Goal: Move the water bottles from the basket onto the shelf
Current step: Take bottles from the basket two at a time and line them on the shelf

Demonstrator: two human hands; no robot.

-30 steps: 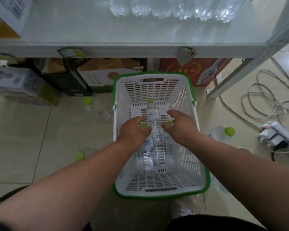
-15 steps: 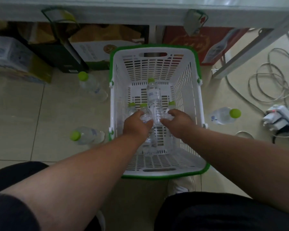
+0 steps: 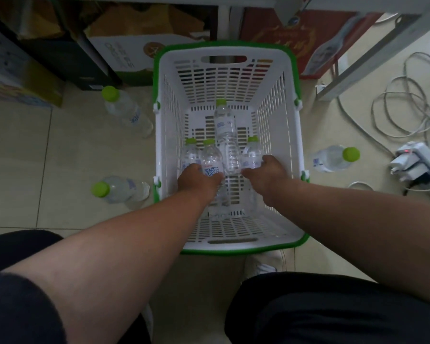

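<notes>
Clear water bottles (image 3: 226, 135) with lime-green caps, blue labels, lie inside white green-rimmed basket (image 3: 278, 100) on the floor. Left hand (image 3: 196, 180) grip grasping a labelled bottle (image 3: 210, 160); right hand (image 3: 268, 177) grip grasping another bottle (image 3: 251, 155).

Left arm: bare forearm runs from the lower left of the view up toward the middle, reaching forward and down.
Left hand (image 3: 197, 178): back of the hand faces the camera, fingers curled downward out of sight; whether they close on anything cannot be told.
Right arm: bare forearm comes in from the right edge, angled up and left toward the middle.
Right hand (image 3: 267, 177): back of the hand up, thumb side toward the left hand, fingers curled under and hidden.
Spacing: the two hands sit side by side at about the same height, a narrow gap between them, not touching.
Sleeves: dark fabric shows at the upper left arm.
</notes>
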